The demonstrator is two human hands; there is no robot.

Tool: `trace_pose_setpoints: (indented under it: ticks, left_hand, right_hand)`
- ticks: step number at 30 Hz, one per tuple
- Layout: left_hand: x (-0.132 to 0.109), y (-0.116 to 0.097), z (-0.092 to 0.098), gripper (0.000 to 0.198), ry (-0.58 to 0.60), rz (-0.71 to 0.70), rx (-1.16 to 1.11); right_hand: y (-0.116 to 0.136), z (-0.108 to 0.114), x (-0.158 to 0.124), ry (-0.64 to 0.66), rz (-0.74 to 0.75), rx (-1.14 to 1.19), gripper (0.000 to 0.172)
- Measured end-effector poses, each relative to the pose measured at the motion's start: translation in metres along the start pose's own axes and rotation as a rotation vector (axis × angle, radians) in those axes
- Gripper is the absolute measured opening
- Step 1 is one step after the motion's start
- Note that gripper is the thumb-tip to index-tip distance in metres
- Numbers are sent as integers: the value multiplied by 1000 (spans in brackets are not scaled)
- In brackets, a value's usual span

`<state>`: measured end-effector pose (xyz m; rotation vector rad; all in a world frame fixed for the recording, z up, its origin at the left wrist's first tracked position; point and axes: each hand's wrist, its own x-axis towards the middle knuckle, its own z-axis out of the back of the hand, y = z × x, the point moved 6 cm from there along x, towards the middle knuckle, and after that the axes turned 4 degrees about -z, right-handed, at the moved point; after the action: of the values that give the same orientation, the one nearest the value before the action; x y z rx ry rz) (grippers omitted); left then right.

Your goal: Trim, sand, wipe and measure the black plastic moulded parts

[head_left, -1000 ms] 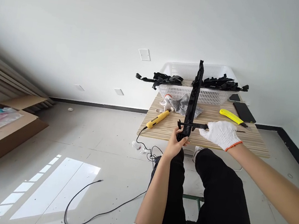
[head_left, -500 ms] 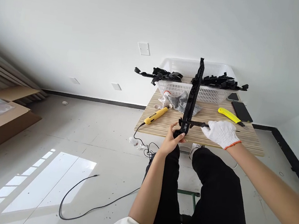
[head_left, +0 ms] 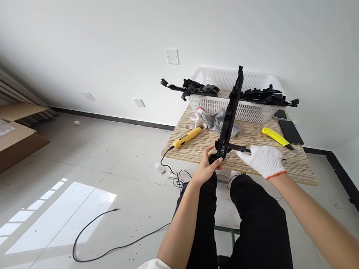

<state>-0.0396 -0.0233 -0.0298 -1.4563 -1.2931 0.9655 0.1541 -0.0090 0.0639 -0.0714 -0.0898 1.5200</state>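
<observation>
A long black plastic trim part (head_left: 231, 110) stands tilted up from the near edge of the table, with a short side arm (head_left: 239, 148) reaching right. My bare left hand (head_left: 208, 167) grips its lower end, thumb in front. My right hand (head_left: 264, 159), in a white knit glove with an orange cuff, is closed at the outer end of that side arm; the thumb points left along it. A thin dark tip shows just beyond the glove's right side, and I cannot make out what it belongs to.
Behind stands a white plastic basket (head_left: 246, 112) with several black parts (head_left: 265, 96) jutting over its sides. On the table (head_left: 193, 155) lie a yellow corded tool (head_left: 187, 137), gloves (head_left: 215, 121), a yellow utility knife (head_left: 275, 137) and a black phone (head_left: 290, 132). A cable (head_left: 116, 248) crosses the floor.
My gloved thumb has stretched further left along the side arm. Otherwise both hands keep their hold; the view has shifted slightly.
</observation>
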Motion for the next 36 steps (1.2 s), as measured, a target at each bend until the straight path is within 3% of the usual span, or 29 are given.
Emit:
trace_pose_setpoints:
  ticks: [11,24,29,36]
  left_hand:
    - [0,1,1,63,-13,24,8]
    - [-2,-1,1,72,-2,27,-10]
    - [-1,0,0,71,-13,38,-18]
    - [-2,-1,0,69,4,25,-3]
  right_hand:
    - [8,-2,-1,-62,111,-47,54]
    - [-1,0,0,-16,23,-6,61]
    - [-2,-3,0,32,-11,21,74]
    - [3,-9,-2,-29,30,-28,63]
